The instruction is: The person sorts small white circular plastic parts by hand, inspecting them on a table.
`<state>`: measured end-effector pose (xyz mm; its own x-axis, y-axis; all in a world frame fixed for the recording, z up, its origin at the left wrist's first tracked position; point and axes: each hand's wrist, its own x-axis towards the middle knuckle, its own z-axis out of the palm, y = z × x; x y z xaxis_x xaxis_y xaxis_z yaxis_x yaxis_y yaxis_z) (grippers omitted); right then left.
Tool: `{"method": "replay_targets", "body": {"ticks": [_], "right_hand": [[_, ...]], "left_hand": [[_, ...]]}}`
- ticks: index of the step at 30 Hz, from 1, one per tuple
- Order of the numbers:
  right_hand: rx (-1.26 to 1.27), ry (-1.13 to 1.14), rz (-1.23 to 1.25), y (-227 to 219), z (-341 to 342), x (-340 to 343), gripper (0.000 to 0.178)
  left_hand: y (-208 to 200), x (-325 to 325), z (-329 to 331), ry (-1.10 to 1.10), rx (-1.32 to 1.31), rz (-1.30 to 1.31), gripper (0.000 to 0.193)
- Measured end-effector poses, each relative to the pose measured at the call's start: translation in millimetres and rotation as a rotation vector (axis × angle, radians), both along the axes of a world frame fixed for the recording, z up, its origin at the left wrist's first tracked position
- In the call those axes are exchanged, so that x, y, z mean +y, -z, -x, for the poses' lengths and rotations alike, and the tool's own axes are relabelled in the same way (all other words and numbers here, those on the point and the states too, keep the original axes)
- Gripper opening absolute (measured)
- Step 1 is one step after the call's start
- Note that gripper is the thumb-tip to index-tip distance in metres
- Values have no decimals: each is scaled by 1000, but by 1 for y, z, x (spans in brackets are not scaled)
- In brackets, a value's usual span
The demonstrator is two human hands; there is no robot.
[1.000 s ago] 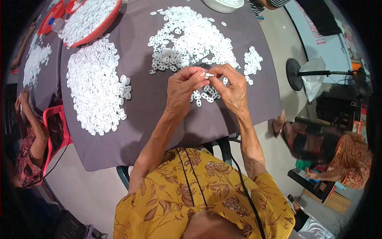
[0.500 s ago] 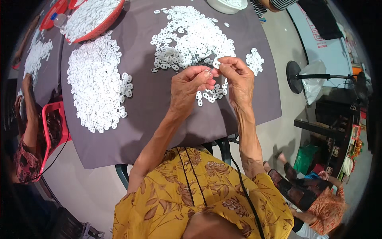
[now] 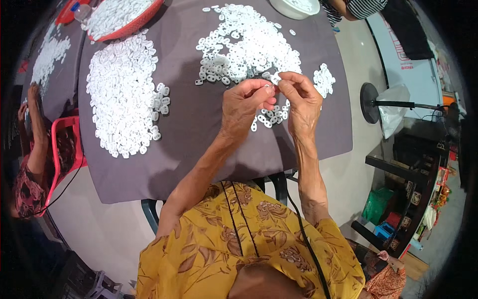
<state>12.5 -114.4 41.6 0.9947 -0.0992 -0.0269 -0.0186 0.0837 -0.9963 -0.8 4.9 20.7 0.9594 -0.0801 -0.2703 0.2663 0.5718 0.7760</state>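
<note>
My left hand [image 3: 240, 108] and my right hand [image 3: 304, 107] meet above the grey cloth-covered table [image 3: 191, 144]. Thumb and finger of the right pinch a small white oval plastic piece with holes [image 3: 275, 78]. The left is closed in a pinch too, its fingertips touching or nearly touching the right's; what they hold is too small to make out. Beyond my fingers spreads a large heap of the same white pieces [image 3: 254, 42]. Below them lie several more loose pieces [image 3: 271, 116], partly hidden by my hands.
A wide bed of white pieces [image 3: 122, 94] covers the table's left; a small pile [image 3: 323, 80] lies right. A red basket [image 3: 129, 32] and white bowl [image 3: 294, 11], both filled, stand at the back. Beside the table are a fan stand [image 3: 369, 103], a red chair [image 3: 64, 122] and other people.
My view has shifted slightly, so the table's things sit a little higher and to the right. Both hands keep their pinch. The person at the lower right has moved lower, partly out of sight.
</note>
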Motion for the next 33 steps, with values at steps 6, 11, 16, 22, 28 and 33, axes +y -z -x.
{"method": "replay_targets", "body": {"ticks": [6, 11, 16, 22, 28, 33], "right_hand": [[-14, 3, -5, 1, 0, -2, 15], [-16, -3, 26, 4, -1, -3, 15], [-30, -6, 88, 6, 2, -3, 14], [-4, -7, 113, 5, 4, -3, 14], [13, -40, 108, 6, 6, -4, 14], [34, -89, 117, 10, 3, -8, 13]], "left_hand": [[-2, -2, 0, 5, -18, -21, 18], [-1, -2, 0, 2, -9, -14, 19], [1, -2, 0, -3, -5, -40, 20], [6, -2, 1, -27, -15, 11, 23], [11, 0, 1, -21, -35, 4, 29], [15, 1, -1, -8, -36, 11, 30]]}}
